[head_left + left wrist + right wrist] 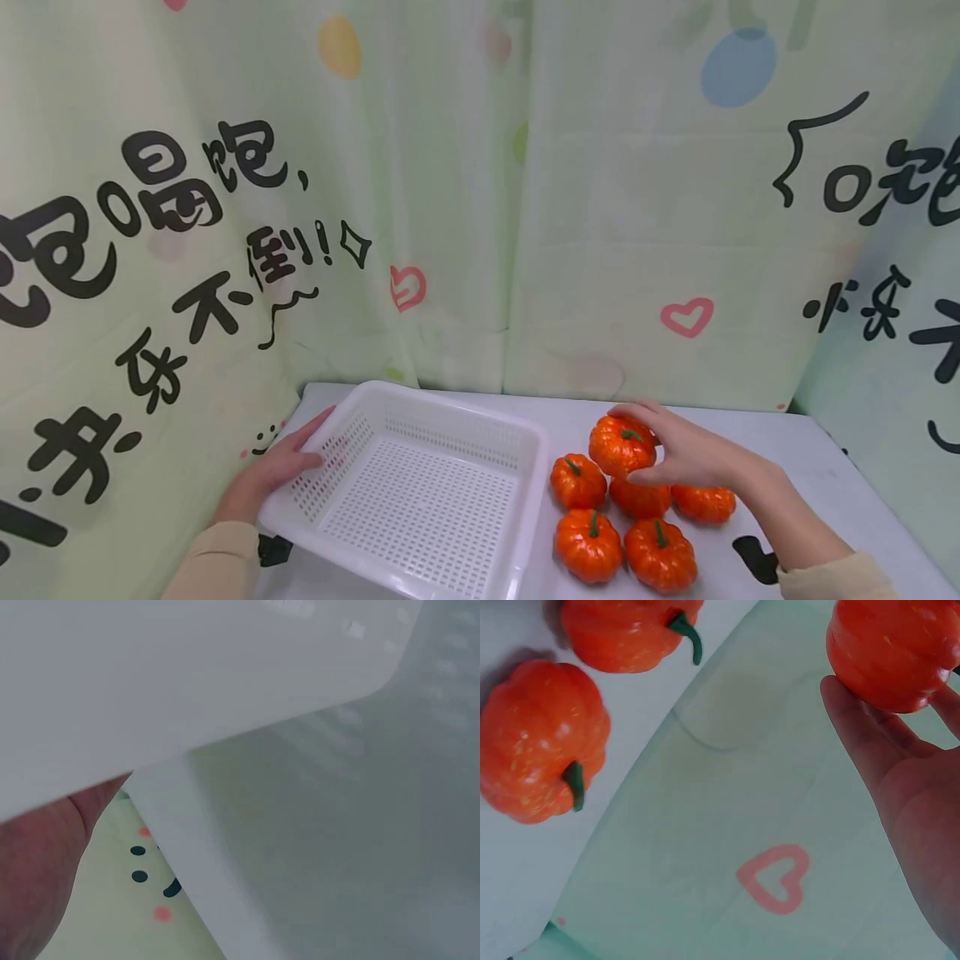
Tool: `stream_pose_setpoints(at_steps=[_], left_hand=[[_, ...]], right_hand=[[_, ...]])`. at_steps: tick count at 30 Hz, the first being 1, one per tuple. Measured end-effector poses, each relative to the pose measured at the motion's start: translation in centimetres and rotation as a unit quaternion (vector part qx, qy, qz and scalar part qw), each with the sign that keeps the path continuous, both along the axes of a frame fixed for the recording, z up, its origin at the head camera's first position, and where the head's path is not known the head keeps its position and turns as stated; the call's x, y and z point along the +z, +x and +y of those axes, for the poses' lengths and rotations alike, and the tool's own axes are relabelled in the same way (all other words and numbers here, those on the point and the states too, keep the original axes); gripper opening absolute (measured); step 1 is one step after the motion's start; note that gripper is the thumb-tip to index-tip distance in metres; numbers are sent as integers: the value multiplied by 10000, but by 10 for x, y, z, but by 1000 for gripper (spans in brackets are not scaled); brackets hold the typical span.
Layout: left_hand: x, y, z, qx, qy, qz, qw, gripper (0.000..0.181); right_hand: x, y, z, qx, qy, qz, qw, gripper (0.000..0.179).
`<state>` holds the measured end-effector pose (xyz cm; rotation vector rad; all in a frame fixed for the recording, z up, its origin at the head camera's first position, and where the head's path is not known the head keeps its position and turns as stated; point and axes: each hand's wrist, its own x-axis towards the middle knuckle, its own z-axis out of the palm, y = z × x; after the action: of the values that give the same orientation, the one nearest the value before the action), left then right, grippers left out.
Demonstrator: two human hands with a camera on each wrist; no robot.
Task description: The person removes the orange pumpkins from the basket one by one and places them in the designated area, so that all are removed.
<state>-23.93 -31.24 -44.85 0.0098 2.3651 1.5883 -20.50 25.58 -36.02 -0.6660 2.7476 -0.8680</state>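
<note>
A white perforated plastic basket (420,500) stands on the left part of the table, with nothing inside it. My left hand (281,467) grips its left rim, the thumb over the edge; in the left wrist view, part of that hand (37,877) shows beside the basket's smooth white side (172,675). With my right hand (693,450) I hold a shiny orange toy pumpkin (617,444) with a green stem, above the others. The right wrist view shows fingers and thumb around this pumpkin (892,652).
Several more orange pumpkins (589,546) sit grouped on the white table (780,467), right of the basket. A pale green printed curtain (600,250) hangs behind the table and along both sides.
</note>
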Motion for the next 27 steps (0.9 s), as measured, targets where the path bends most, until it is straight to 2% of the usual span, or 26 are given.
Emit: stream_pose_setpoints(at_steps=[10,14,27], left_hand=[[-2,-1,-1,57,24,-57,10000,80],[-2,-1,0,87,24,-102,9999,80],[2,0,0,52,-146,-73,9999,78]], right_hand=[[-24,25,49,-449,-5,-23,9990,76],[-33,36,65,-505,16,32,9987,77],[-58,57,97,-934,19,-678,9933,79]])
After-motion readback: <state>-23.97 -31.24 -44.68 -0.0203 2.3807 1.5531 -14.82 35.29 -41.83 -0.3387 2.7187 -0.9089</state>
